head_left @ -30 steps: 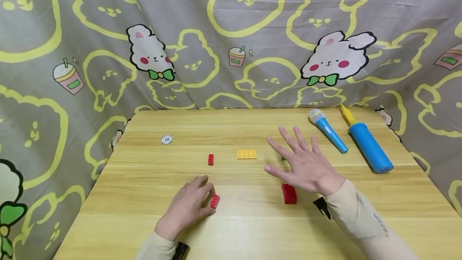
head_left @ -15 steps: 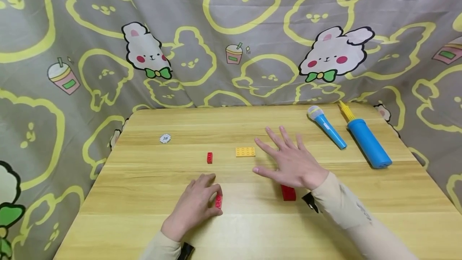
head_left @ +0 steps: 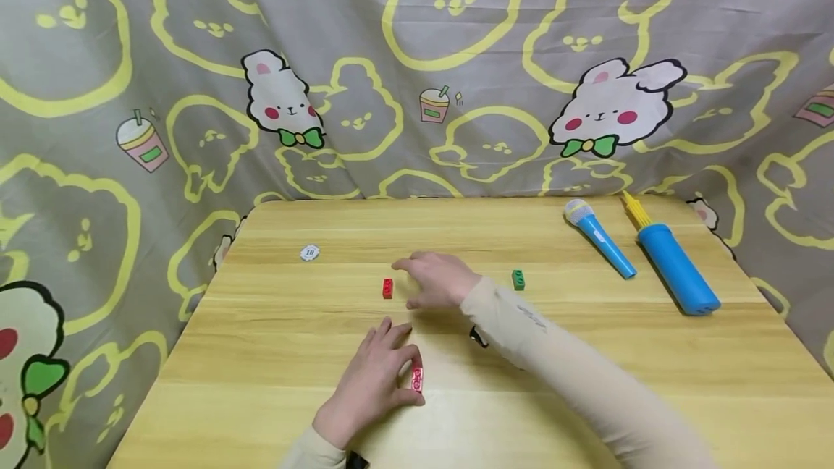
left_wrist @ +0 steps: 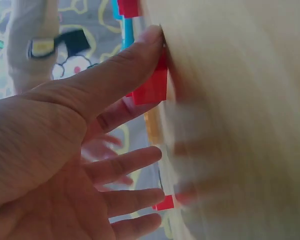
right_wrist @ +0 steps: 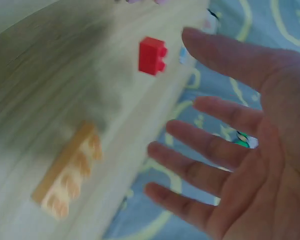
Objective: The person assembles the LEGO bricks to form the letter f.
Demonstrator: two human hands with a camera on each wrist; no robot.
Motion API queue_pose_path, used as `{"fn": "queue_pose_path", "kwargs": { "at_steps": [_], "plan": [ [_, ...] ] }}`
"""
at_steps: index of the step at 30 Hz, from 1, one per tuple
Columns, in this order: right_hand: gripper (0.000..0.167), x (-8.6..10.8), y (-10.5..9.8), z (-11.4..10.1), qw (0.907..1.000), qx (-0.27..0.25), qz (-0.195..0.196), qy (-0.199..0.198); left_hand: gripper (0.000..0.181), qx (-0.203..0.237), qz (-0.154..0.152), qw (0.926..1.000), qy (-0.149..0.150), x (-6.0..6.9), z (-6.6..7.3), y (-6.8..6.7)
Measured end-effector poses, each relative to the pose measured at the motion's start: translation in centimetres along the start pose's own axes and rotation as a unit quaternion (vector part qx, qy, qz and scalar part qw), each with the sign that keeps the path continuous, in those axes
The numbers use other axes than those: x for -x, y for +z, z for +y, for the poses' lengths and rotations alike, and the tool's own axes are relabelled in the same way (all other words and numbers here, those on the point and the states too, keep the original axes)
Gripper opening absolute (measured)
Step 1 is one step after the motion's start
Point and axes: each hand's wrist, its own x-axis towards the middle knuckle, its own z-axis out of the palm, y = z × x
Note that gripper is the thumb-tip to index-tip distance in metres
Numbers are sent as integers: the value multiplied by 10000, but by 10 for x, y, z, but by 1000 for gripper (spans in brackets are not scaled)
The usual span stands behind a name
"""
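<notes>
The left hand [head_left: 374, 386] pinches a red brick [head_left: 417, 380] between thumb and forefinger, close to the worktop [head_left: 260, 353]. The right hand [head_left: 439, 281], its grip spread, hovers near a second red brick [head_left: 387, 289] and the yellow brick [right_wrist: 70, 172], both lying on the worktop. A green brick [head_left: 517, 280] lies to the right, a chip [head_left: 309, 252] to the left, a microphone [head_left: 601, 239] and pump [head_left: 677, 266] at far right.
</notes>
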Motion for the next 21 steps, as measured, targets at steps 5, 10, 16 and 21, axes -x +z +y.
{"fn": "queue_pose_path", "kwargs": {
  "at_steps": [5,10,16,21],
  "plan": [
    [63,-30,16,-11,9983,457,312,-179,41,-51,11,10000,-32,2,1,1],
    [56,-43,35,-15,9955,836,429,-133,41,18,23,10000,-28,4,2,3],
    [44,-46,49,-11,9915,1023,772,-216,41,46,82,10000,-9,4,2,5],
    [44,-37,36,-9,9916,708,1033,-325,41,54,97,9999,-40,2,-2,3]
  ]
}}
